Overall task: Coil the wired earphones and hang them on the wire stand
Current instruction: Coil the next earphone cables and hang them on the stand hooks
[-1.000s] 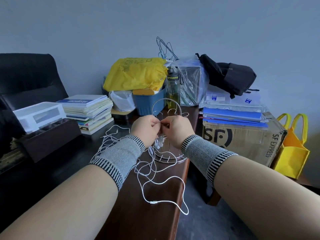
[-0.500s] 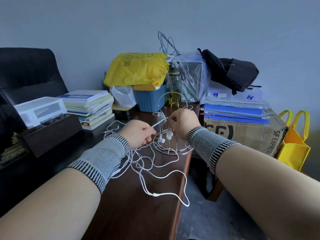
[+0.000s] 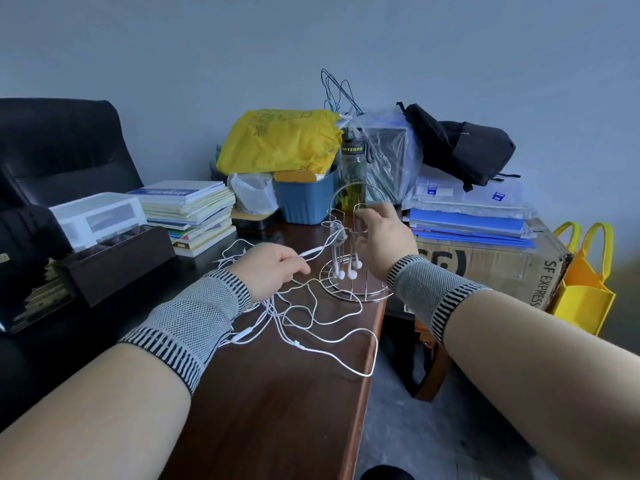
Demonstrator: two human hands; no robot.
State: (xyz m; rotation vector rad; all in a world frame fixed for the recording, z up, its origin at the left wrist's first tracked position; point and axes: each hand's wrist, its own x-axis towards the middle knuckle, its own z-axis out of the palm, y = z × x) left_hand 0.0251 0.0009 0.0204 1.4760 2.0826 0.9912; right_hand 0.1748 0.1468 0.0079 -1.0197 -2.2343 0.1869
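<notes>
I am sitting at a dark wooden table, with both forearms reaching forward in grey knitted wrist sleeves. My left hand is hovering low over the table near its right edge, fingers curled, pinching a strand of the white earphone cable that is running up toward the wire stand. My right hand is raised at the stand, just beside its upper hooks, fingers bent around a wire arm; whether it is also gripping cable there I cannot tell.

The stand is standing upright close to the table's right edge, between my two hands. It is thin silver wire, with a round base ring, upright rods and an arched handle on top. Small white earbuds are hanging down inside it, just above the base ring.

The rest of the wired earphones are lying uncoiled in loose tangled loops on the table, running from under my left wrist toward the right edge, where one loop is reaching the very edge. An inline control is showing on one strand.

How many sets are tangled together is hard to make out. My right hand is hiding part of the stand's top.
</notes>
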